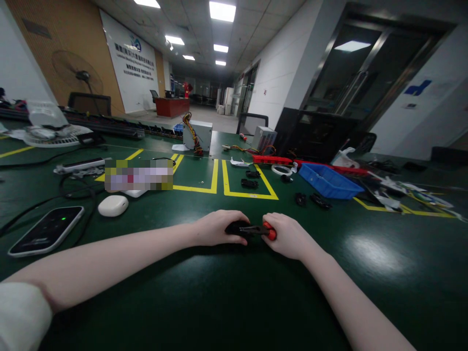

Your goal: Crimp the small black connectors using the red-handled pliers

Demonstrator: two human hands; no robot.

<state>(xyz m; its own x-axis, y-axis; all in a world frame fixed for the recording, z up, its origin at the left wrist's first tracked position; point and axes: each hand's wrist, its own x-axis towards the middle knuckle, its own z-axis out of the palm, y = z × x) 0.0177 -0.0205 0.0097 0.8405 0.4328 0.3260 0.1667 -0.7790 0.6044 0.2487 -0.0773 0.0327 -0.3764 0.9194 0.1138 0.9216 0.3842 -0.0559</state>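
Right hand [287, 235] grips pliers [263, 230]; left hand [219, 227], apparently black cable [237, 228].

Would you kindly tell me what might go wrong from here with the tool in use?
The tool in the right hand points toward the left hand, so a slip might nip it. The black item, partly hidden in the left hand's grip, could twist loose if pulled.

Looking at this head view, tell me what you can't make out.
In the head view:
Black item: its kind; dark, partly covered by the left hand.
Red-handled pliers: handles, mostly hidden by the right hand.
Pixelated object: details, masked by blocks.
Phone-like device: screen text, too small.
Left sleeve: cut off by the picture's edge.
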